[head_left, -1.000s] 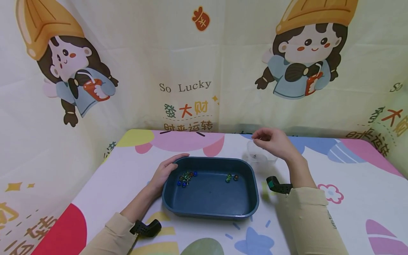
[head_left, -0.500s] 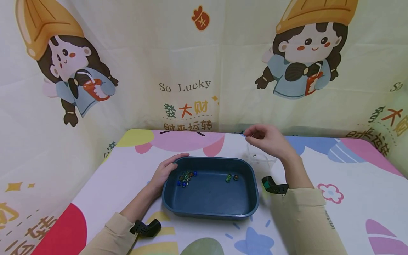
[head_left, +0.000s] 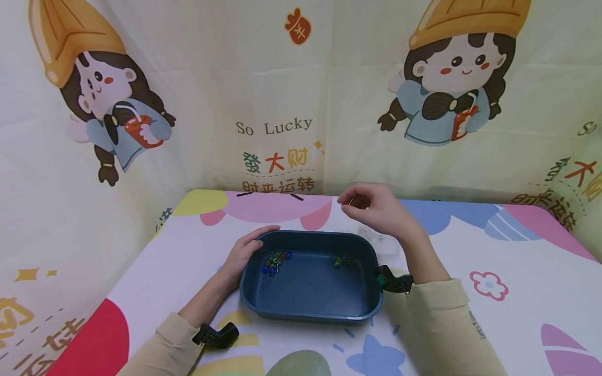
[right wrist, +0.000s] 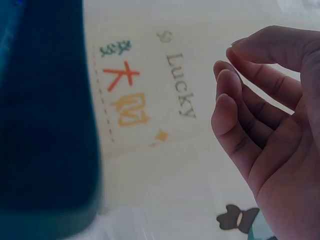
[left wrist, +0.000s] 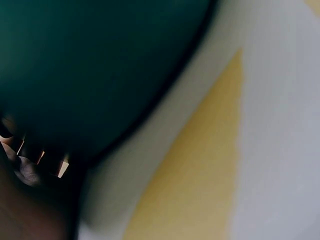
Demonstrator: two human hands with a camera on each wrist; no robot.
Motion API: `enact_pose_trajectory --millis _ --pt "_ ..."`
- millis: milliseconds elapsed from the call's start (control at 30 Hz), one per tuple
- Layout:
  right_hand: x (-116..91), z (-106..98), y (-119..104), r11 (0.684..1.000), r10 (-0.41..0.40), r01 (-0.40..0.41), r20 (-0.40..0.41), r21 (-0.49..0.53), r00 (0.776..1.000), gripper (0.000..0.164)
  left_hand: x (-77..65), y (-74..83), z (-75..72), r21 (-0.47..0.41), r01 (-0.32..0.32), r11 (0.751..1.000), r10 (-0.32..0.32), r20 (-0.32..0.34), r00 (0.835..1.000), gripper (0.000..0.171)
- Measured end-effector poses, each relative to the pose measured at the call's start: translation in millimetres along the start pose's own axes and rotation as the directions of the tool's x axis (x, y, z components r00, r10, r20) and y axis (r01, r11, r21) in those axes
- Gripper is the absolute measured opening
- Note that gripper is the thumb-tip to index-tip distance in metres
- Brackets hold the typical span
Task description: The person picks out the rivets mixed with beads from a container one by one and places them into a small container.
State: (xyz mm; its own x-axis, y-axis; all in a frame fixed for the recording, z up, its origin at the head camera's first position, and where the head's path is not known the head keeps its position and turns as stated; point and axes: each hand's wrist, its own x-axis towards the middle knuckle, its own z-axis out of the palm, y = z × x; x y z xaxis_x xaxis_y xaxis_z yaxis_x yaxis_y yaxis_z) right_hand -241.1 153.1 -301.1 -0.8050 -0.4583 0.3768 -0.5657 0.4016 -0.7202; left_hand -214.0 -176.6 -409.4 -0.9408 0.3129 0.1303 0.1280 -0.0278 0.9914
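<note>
"Left hand holding something?"
"Yes, I grip the blue tray by its left rim."
"And the right hand?"
"Loosely curved around air, near the clear container. Marbles lie in the tray toward both ends."

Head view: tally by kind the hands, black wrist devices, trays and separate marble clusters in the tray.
Left hand and right hand: 2
Left wrist device and right wrist device: 2
Blue tray: 1
Left marble cluster and right marble cluster: 2
Total: 7
</note>
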Motion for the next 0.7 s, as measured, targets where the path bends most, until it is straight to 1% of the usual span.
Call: enact_pose_trajectory --millis 167,400,700 --pt "4.0 13.5 -1.3 0.999 -0.040 0.040 0.033 0.023 0.999 0.014 -0.4 0.5 0.7 -0.003 0.002 1.000 -0.002 -0.005 1.000 0.052" --pt "9.0 28.8 -6.1 0.995 -0.075 0.071 0.060 0.064 0.995 0.012 -0.1 1.0 0.4 0.010 0.004 1.000 -0.004 -0.011 1.000 0.052" --pt "16.1 58.7 -3.9 0.987 -0.154 0.145 0.128 0.075 0.980 0.011 0.1 0.7 0.3 0.007 0.005 1.000 -0.005 -0.004 1.000 0.051"
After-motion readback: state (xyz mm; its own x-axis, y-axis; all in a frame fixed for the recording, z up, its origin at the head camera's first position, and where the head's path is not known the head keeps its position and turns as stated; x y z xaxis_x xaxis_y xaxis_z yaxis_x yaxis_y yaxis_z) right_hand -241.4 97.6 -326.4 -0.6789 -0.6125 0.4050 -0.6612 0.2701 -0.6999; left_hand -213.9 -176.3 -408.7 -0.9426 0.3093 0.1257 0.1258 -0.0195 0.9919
